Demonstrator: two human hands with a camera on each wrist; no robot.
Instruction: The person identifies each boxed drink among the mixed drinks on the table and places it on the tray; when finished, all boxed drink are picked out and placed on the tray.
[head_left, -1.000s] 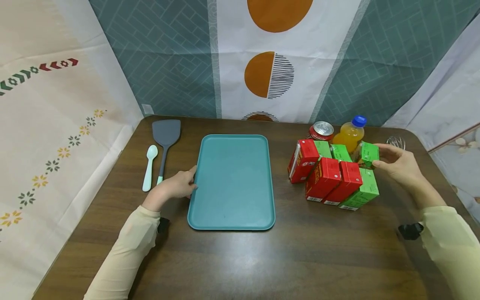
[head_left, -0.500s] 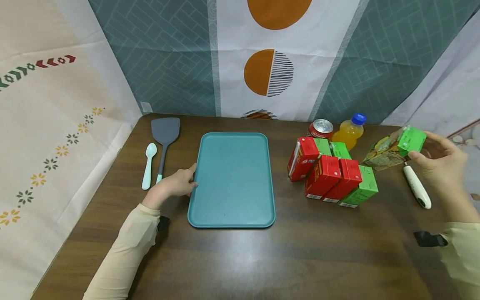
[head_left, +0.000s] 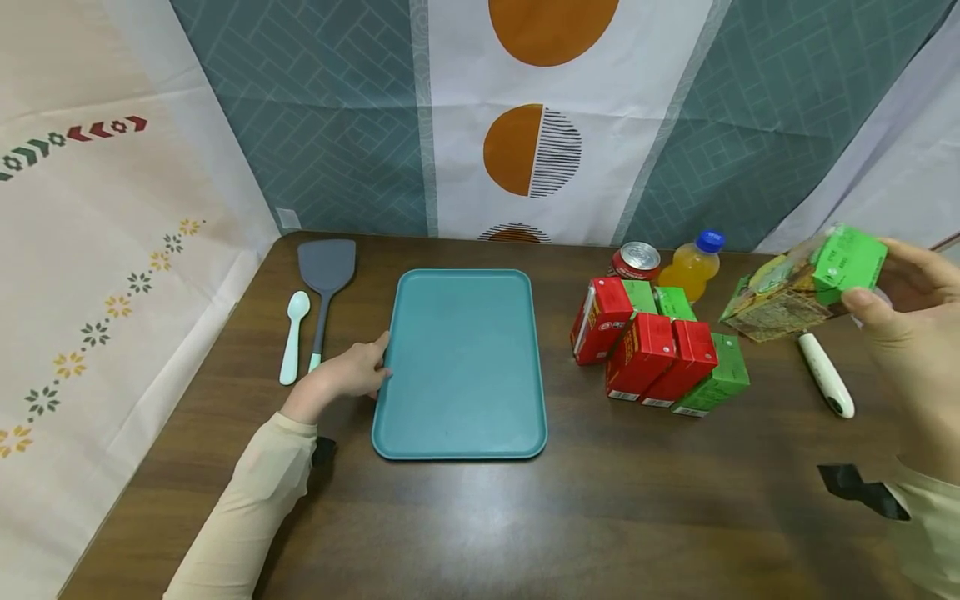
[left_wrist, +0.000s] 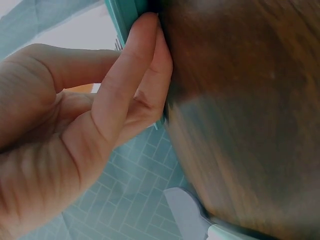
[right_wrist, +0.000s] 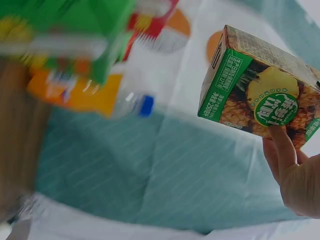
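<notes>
My right hand (head_left: 918,308) grips a pineapple juice carton (head_left: 802,283) with a green end, tilted and raised above the table at the right. In the right wrist view, fingers wrap the side of this carton (right_wrist: 270,90), where a pineapple picture shows. My left hand (head_left: 345,373) pinches the left edge of a teal tray (head_left: 461,367) that lies flat on the table. The left wrist view has the fingers (left_wrist: 120,85) bent against the rim of the tray (left_wrist: 122,20). Part of the thumb is hidden there.
Red drink cartons (head_left: 641,354) and green cartons (head_left: 720,375) stand grouped right of the tray. Behind them are a soda can (head_left: 636,260) and an orange drink bottle (head_left: 692,265). A white-handled utensil (head_left: 825,375) lies farther right; a spatula (head_left: 327,267) and spoon (head_left: 294,337) lie left.
My right hand has lifted the pineapple juice carton from beside the other cartons and carried it right and up, tilting it and uncovering the white handle. The left hand stays at the tray.
</notes>
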